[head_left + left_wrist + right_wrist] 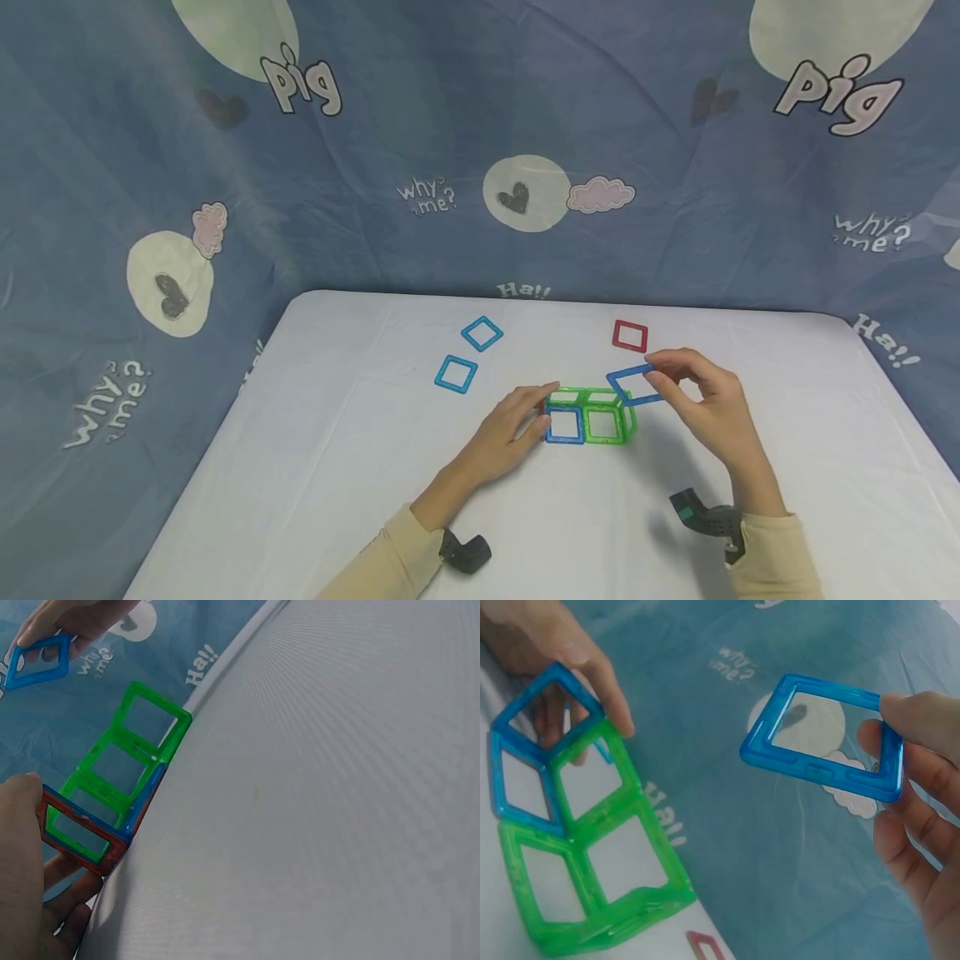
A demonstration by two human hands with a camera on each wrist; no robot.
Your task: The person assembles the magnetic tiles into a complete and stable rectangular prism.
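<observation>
Square magnetic tile frames form a low structure (pixel 602 444) on the table, with green tiles and a blue tile (pixel 566 443) along it. Its left end tile looks red-brown with a blue edge (pixel 82 817) in the left wrist view and blue in the right wrist view. My left hand (pixel 501 437) holds that left end, thumb on the near side and fingers behind. Above the structure's right end, my right hand (pixel 705 404) pinches a loose blue square tile (pixel 817 766) by one side between thumb and fingers. The tile is tilted; in the right wrist view it is apart from the structure.
Two blue square tiles (pixel 447 387) lie flat on the white table (pixel 360 467) to the back left. A red square tile (pixel 630 348) lies behind the structure. A blue printed cloth (pixel 450 108) hangs behind the table. Each wrist carries a dark camera mount (pixel 705 517).
</observation>
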